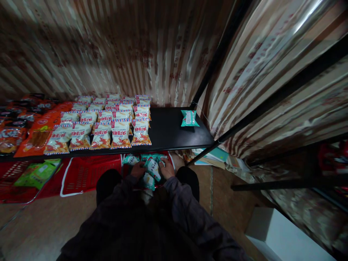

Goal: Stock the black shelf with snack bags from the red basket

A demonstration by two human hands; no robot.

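Several teal snack bags (152, 168) lie in a red basket between my knees, below the front edge of the black shelf (165, 127). At the left side of these bags is my left hand (138, 169), its fingers curved against them. My right hand (166, 169) touches the right side of the middle teal bag, thumb and fingers bent round its edge. Whether either hand grips a bag firmly is too dark and small to tell. One more teal bag (189, 118) lies alone at the right end of the shelf.
White and orange snack bags (120, 133) stand in rows on the shelf, with orange packs (40, 127) further left. A red basket (78, 175) holds green packs at lower left. Black metal bars (272, 105) slant across the right. A white box (282, 235) sits on the floor.
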